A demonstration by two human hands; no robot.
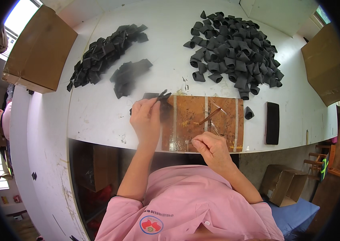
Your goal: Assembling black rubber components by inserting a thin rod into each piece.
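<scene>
My left hand [146,116] pinches a small piece of black fabric [164,96] between thumb and fingers, over the left edge of a brown board [184,138]. More dark fabric shows behind and beside those fingers. My right hand [214,148] is closed at the board's near edge, thumb against the fingers; what it holds, if anything, is too small to make out. A thin brown stick [210,115] lies slanted on the board beyond my right hand. Pale strips of tape cross the board, and its surface is stained with dark marks.
Flat black fabric pieces form a long pile [103,54] and a smaller heap [127,76] at the left. Rolled black pieces make a large pile [236,52] at the far right. One rolled piece [249,113] and a phone [272,123] lie right of the board. Cardboard boxes flank the table.
</scene>
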